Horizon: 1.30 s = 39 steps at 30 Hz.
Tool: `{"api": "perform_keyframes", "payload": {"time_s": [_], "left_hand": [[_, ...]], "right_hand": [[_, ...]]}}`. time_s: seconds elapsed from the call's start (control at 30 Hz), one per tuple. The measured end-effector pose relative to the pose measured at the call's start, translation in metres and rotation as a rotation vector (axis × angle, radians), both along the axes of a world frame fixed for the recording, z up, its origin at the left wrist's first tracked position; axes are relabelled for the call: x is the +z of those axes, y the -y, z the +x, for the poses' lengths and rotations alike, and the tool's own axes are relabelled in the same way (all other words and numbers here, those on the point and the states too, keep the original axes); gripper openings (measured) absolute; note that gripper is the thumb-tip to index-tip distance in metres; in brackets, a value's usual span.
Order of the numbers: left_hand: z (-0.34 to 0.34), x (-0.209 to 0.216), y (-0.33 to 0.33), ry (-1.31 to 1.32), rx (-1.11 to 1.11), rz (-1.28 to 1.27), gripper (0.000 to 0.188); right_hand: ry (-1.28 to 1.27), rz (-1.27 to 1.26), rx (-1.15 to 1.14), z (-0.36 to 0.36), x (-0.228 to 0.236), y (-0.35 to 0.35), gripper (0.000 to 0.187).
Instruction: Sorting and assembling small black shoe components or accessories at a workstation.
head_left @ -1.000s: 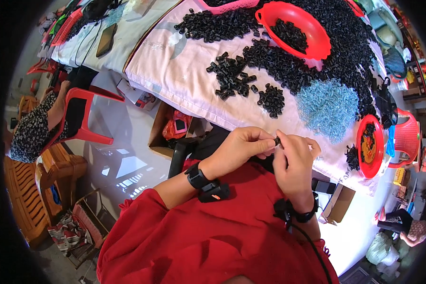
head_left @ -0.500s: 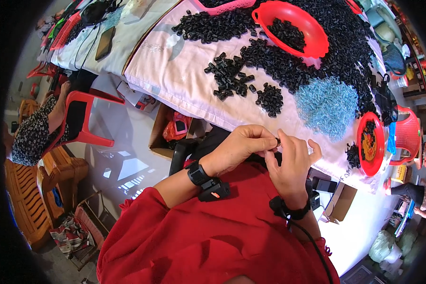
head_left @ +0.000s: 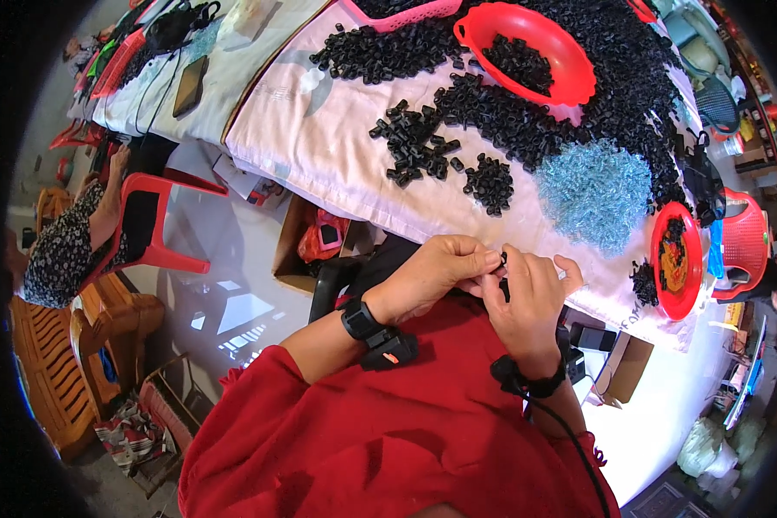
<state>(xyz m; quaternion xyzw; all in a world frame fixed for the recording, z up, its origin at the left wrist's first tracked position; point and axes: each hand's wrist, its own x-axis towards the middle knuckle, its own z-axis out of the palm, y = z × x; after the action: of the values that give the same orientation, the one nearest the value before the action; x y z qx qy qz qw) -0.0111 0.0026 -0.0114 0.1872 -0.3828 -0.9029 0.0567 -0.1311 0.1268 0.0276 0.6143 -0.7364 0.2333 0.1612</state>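
Just off the table's near edge, my two hands meet at the fingertips. My left hand [head_left: 432, 269] pinches a small black plastic piece [head_left: 503, 258] between thumb and forefinger. My right hand [head_left: 531, 302] closes on the same piece from the other side, its little finger sticking out. Fingers cover most of the piece. Beyond my hands lie a small cluster of black plastic pieces [head_left: 489, 184], a looser group [head_left: 413, 142] and a heap of clear bluish plastic pieces [head_left: 594, 194], all on a pale cloth [head_left: 319, 173].
A large spread of black pieces [head_left: 617, 86] covers the far table around a red oval basin [head_left: 571, 65]. A smaller red basin [head_left: 680, 304] stands at the right edge. A phone [head_left: 190, 86] lies far left. A person sits on a red chair [head_left: 151, 220] at left; another red chair [head_left: 742, 242] stands right.
My fingers have shifted slightly around the black piece, and more of it shows at the fingertips. The person at the far right has moved farther back.
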Motion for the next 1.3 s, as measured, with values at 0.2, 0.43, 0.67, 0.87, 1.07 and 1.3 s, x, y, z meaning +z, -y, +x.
{"api": "perform_keyframes", "payload": {"time_s": [0.2,0.43,0.67,0.87,1.07,1.3], "left_hand": [[-0.005,-0.004,-0.004,0.015,0.033,0.032,0.027],[-0.006,-0.002,0.000,0.045,0.010,0.050,0.032],[-0.008,-0.007,0.008,0.025,-0.097,-0.015,0.034],[-0.004,-0.005,0.005,0.132,-0.040,0.022,0.027],[-0.002,0.004,0.013,0.141,0.019,0.016,0.028],[0.002,-0.002,0.014,0.141,-0.032,0.011,0.033]], "right_hand": [[-0.013,0.000,0.010,0.000,-0.005,-0.001,0.026],[0.140,0.013,-0.011,-0.006,-0.009,-0.003,0.024],[0.023,0.121,0.036,-0.009,-0.003,-0.008,0.028],[0.389,0.176,0.140,-0.030,-0.005,-0.005,0.036],[-0.054,0.190,-0.210,-0.079,-0.029,-0.002,0.038],[0.151,-0.015,-0.228,-0.093,-0.052,0.000,0.021]]}}
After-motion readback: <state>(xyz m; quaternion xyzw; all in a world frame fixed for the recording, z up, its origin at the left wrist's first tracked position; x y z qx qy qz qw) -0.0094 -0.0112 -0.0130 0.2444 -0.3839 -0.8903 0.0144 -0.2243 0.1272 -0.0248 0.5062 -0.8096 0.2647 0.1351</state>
